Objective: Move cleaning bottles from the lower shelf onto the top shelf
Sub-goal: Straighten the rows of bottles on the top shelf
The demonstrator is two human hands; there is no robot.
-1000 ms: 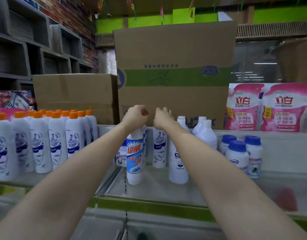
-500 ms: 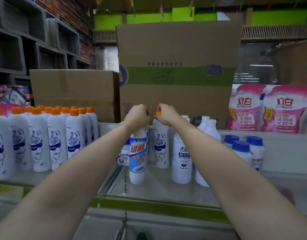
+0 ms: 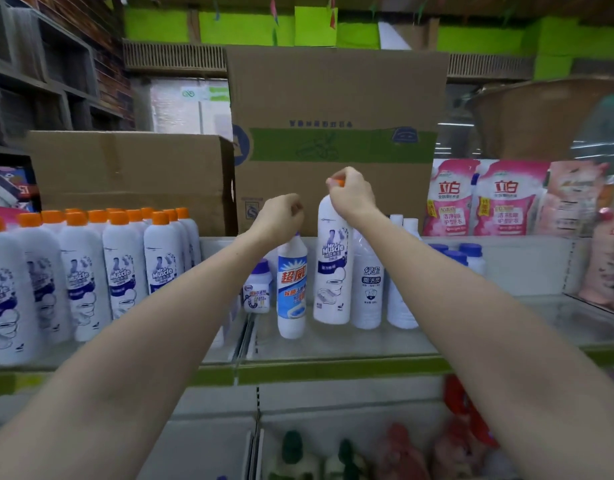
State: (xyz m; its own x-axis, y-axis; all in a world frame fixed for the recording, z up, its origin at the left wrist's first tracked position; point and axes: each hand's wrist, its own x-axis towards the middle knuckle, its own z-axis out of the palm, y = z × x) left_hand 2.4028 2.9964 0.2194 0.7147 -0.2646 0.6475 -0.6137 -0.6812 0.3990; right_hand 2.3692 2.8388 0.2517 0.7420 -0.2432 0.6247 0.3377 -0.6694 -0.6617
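My right hand [image 3: 351, 196] grips the orange cap of a white Mr Muscle bottle [image 3: 332, 271] and holds it upright, its base just above the glass shelf [image 3: 419, 341]. My left hand [image 3: 280, 216] is curled over the top of a white bottle with a blue label [image 3: 291, 289], which stands on the same shelf; its cap is hidden by the fingers. Right of them stand two white bottles [image 3: 367, 289]. A row of orange-capped Mr Muscle bottles [image 3: 121, 268] fills the shelf's left part.
Two cardboard boxes [image 3: 333, 133] stand behind the bottles. Pink refill pouches [image 3: 478, 199] lean at the back right, with blue-capped tubs [image 3: 468, 254] in front. A small tub [image 3: 257, 292] sits behind my left arm. Blurred bottles [image 3: 298, 455] lie on the shelf below.
My right hand has risen with the Mr Muscle bottle, lifting it up and toward me. The left hand stays on the blue-label bottle. The camera has tilted down.
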